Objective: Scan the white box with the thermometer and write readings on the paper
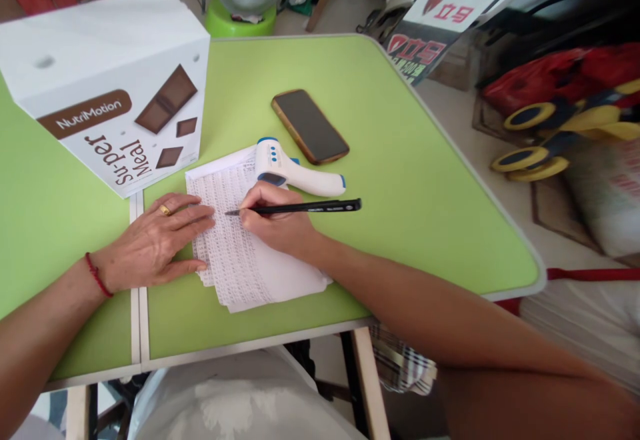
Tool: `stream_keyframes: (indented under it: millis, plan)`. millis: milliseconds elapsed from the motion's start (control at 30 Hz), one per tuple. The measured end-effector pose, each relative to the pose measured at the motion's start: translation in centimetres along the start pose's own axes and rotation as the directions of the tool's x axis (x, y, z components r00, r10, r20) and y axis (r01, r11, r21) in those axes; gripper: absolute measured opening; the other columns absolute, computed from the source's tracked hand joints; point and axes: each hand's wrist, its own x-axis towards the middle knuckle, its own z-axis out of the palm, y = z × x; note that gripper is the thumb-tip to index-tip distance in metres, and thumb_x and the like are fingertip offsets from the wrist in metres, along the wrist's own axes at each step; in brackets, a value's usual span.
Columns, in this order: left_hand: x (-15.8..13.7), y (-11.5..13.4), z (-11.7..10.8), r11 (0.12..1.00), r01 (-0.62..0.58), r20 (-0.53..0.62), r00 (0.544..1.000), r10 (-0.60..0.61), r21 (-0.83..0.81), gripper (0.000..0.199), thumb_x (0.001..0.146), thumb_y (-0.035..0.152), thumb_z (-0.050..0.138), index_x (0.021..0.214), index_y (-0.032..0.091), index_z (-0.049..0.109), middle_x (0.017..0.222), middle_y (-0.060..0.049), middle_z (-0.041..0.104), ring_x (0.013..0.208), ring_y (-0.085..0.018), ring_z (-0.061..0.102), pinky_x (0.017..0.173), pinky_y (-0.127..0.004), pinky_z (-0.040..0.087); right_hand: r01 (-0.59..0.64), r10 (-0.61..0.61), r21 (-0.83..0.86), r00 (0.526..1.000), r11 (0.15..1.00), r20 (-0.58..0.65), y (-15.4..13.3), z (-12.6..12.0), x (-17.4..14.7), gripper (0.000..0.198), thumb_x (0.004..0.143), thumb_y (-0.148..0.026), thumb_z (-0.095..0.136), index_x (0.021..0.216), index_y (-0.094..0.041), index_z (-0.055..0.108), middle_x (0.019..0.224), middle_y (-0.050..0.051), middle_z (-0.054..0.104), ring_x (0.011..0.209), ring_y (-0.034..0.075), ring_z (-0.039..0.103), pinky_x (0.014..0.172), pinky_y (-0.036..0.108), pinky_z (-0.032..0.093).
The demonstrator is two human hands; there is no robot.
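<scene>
My right hand (275, 223) is closed around a black pen (320, 206), its tip pointing left onto the written sheets. The stack of paper (295, 279) is covered with rows of handwriting, with a blank area toward its lower right. Fingers spread, my left hand (163, 237) lies flat with its fingertips on the left edge of the paper; it wears a ring and a red cord bracelet. A white and blue infrared thermometer (300, 177) rests across the top of the sheets, just above my right hand.
Beyond the thermometer a smartphone (311, 125) lies screen up on the green table (410, 207). A large white NutriMotion box (165, 47) stands at the left. Past the table are a green stool (217, 21) and, on the right, yellow-handled items (530, 117).
</scene>
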Motion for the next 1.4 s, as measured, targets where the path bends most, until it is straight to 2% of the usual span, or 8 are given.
stream_keyframes:
  millis: [233,400,700,1033,1233,1400]
  plan:
    - [0.0,0.02,-0.03,1.0,0.013,0.004,1.0,-0.013,-0.017,0.054,0.097,0.049,0.047,0.13,0.007,0.055,0.135,-0.018,0.056,0.129,-0.035,0.044,0.107,-0.055,0.041,0.037,-0.038,0.063,0.999,0.997,0.01,0.13,0.0,-0.05,0.01,0.07,-0.015,0.055,0.062,-0.02,0.051,0.056,-0.005,0.052,0.051,0.008,0.044,0.049,0.025,0.035]
    - [-0.01,-0.01,0.01,1.0,0.012,0.004,1.0,-0.012,-0.014,0.055,0.097,0.049,0.048,0.129,0.006,0.055,0.135,-0.018,0.056,0.129,-0.035,0.044,0.107,-0.055,0.041,-0.001,-0.001,0.032,0.999,0.999,0.055,0.07,0.05,-0.03,0.008,0.07,-0.018,0.057,0.063,-0.02,0.054,0.056,-0.004,0.055,0.052,0.009,0.044,0.049,0.024,0.036]
    - [0.03,0.04,0.06,1.0,0.013,-0.003,1.0,-0.013,-0.021,0.054,0.097,0.048,0.048,0.13,0.007,0.054,0.135,-0.018,0.056,0.13,-0.035,0.043,0.107,-0.055,0.041,0.041,-0.043,0.027,0.996,0.999,0.079,0.15,0.11,-0.05,0.008,0.07,-0.015,0.057,0.064,-0.02,0.054,0.056,-0.005,0.054,0.051,0.008,0.044,0.048,0.023,0.035]
    - [0.05,0.05,0.0,1.0,0.013,0.003,1.0,-0.013,-0.019,0.054,0.097,0.049,0.048,0.131,0.008,0.054,0.135,-0.018,0.056,0.13,-0.035,0.043,0.106,-0.055,0.041,-0.007,0.006,0.008,0.995,1.0,0.096,0.02,-0.07,-0.07,0.007,0.068,-0.016,0.056,0.063,-0.02,0.053,0.055,-0.005,0.054,0.051,0.008,0.044,0.048,0.024,0.035]
    - [0.09,0.09,-0.02,1.0,0.006,0.0,1.0,-0.006,-0.01,0.056,0.097,0.049,0.047,0.128,0.004,0.055,0.134,-0.019,0.056,0.128,-0.036,0.044,0.106,-0.055,0.041,0.013,-0.015,0.034,0.999,0.999,0.045,0.07,-0.02,-0.04,0.009,0.07,-0.016,0.057,0.063,-0.02,0.052,0.056,-0.005,0.053,0.051,0.008,0.043,0.049,0.024,0.037]
    - [0.05,0.07,0.06,1.0,0.008,-0.007,1.0,-0.008,-0.012,0.055,0.097,0.049,0.047,0.129,0.005,0.055,0.134,-0.019,0.056,0.128,-0.035,0.044,0.106,-0.055,0.041,0.01,-0.01,-0.002,0.998,1.0,0.063,0.06,-0.09,0.03,0.008,0.068,-0.016,0.057,0.062,-0.02,0.053,0.055,-0.005,0.055,0.051,0.008,0.045,0.049,0.024,0.036]
